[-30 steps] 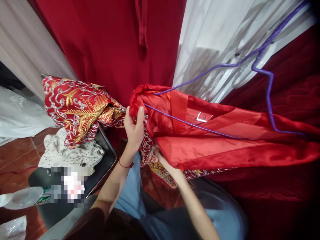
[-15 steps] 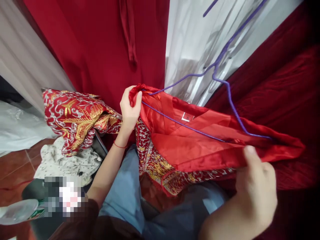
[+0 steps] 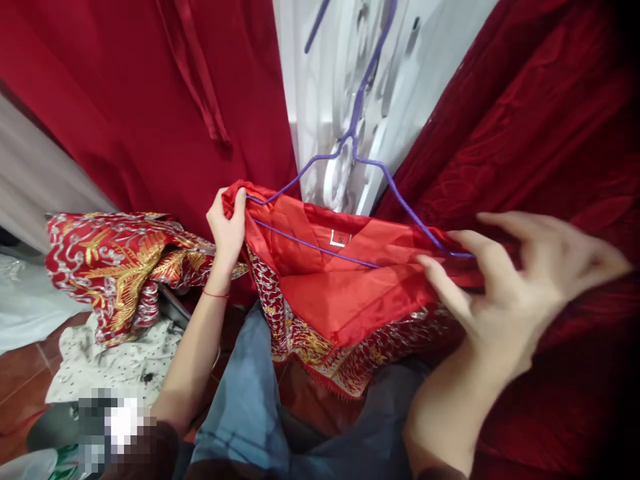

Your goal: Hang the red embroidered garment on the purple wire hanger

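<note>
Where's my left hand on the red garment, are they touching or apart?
Touching. The head view shows the left hand pinching the upper corner of the red garment, its cloth bunched between thumb and fingers.

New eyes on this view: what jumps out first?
Probably the red garment at centre, its bright lining showing, with the purple hanger rising out of it. Next, the gold-and-silver embroidered red cloth on the left. Then the hands: the left hand grips the garment's left end, while the right hand spreads its fingers by the right end, contact unclear.
</note>
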Available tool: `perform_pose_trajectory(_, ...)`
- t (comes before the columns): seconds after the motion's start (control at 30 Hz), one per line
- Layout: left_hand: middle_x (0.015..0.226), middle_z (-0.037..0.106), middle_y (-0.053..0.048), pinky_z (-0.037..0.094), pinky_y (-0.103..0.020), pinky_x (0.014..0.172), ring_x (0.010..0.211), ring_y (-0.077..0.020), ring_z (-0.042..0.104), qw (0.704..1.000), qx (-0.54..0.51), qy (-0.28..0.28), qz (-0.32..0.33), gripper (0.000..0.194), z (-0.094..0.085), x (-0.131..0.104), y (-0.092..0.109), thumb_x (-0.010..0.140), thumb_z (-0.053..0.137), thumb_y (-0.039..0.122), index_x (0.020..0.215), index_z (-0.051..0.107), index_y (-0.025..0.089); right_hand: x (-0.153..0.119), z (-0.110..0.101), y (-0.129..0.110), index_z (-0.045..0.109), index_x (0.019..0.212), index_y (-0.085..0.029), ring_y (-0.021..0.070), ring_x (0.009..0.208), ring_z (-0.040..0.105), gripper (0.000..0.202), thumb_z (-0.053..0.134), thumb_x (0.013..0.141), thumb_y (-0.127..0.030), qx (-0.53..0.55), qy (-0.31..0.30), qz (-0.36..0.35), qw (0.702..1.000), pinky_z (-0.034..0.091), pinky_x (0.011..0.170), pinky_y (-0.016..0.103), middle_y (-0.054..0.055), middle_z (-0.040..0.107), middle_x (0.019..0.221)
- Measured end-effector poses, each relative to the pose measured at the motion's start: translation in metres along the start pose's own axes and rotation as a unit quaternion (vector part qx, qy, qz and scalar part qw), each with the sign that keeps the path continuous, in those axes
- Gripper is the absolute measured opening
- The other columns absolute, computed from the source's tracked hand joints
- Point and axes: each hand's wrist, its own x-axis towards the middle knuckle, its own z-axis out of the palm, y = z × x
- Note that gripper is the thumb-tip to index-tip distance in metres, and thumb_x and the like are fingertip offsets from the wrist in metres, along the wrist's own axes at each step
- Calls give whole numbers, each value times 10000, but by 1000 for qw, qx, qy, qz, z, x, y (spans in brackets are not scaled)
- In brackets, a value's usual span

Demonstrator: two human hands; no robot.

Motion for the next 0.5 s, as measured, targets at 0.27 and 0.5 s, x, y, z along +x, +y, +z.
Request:
perform_pose_trajectory(0.27, 806, 703, -15, 555, -254, 826, 820, -145, 680, 962, -202, 50, -180, 380, -13, -4, -7, 712, 803, 489, 821, 654, 156, 0, 14, -2, 634, 777, -189, 111, 563, 532, 188, 721, 884, -317, -20, 76, 25, 997, 378, 553, 242, 13, 635, 635)
perform_pose_trajectory(0.5, 697, 687, 20, 580, -267, 829, 723, -130, 692, 880, -329, -25, -340, 164, -21, -12, -9, 776, 671, 310, 706, 580, 193, -1, 19, 2, 609, 688, -174, 106, 501, 496, 279, 659, 888, -363, -36, 119, 77, 989, 306, 491, 254, 34, 592, 590)
